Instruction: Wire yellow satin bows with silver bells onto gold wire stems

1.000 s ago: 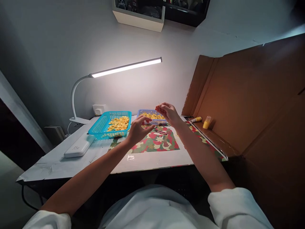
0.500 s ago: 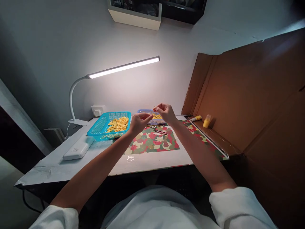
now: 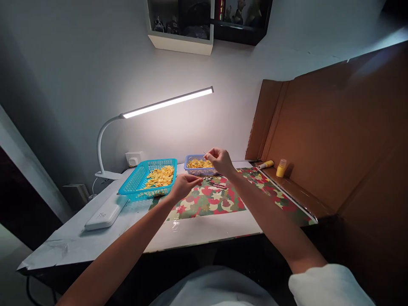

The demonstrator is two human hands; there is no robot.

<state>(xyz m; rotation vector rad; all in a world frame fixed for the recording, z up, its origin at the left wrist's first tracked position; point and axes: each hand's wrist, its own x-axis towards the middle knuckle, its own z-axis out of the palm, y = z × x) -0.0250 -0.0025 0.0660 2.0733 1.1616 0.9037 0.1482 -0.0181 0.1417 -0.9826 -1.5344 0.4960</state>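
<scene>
My right hand (image 3: 219,161) is raised above the table with thumb and fingertips pinched on a thin needle-like piece (image 3: 205,153), whose tip points up and left. Lower and to the left, my left hand (image 3: 185,186) is also pinched closed; whatever its fingertips hold is too small to make out. Beside it stands a turquoise basket (image 3: 130,180) with flat yellow pieces (image 3: 160,176) inside. Behind my hands is a smaller violet basket (image 3: 199,171) of thin yellow pieces (image 3: 196,163). Small pinkish snips (image 3: 218,185) lie on the patterned mat (image 3: 210,202), near some small shiny bits.
A lit lamp (image 3: 168,102) arches over the table from the left. A white power bank (image 3: 105,214) lies at the left. Two yellow-and-white containers (image 3: 281,168) are by the cardboard panel (image 3: 334,127) on the right. Wall shelves (image 3: 181,44) hang above.
My hands have moved apart, the left dropping below the right. More of the violet basket shows between them. The whole view has tilted up slightly.
</scene>
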